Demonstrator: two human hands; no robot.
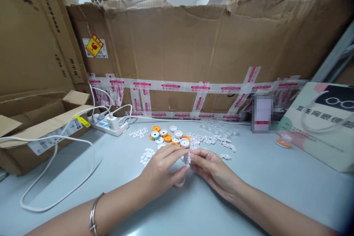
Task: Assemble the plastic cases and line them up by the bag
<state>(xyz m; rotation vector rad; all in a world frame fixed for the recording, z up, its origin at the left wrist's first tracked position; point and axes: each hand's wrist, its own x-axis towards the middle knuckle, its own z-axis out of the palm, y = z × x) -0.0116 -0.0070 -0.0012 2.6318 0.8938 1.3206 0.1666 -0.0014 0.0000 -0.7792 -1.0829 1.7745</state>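
Both hands meet over grey-blue tabletop [155, 206], pinching small white plastic part [187, 159] between them.

Left hand [163, 166]: fingertips and thumb close around the part from its side, metal bangle [94, 214] on wrist; right hand [214, 167]: thumb and index narrow on the part's other edge, remaining fingers curled. Part's exact shape mostly hidden by fingers. White-rimmed round piece [179, 183] just below left thumb; can't tell if held or lying. Orange and white round caps [167, 138] clustered just beyond hands; small white discs [146, 156] to their left, white perforated pieces [210, 139] right, clear plastic pieces [219, 128] behind those. White power strip [110, 127] farther left, near open cardboard box [41, 129].
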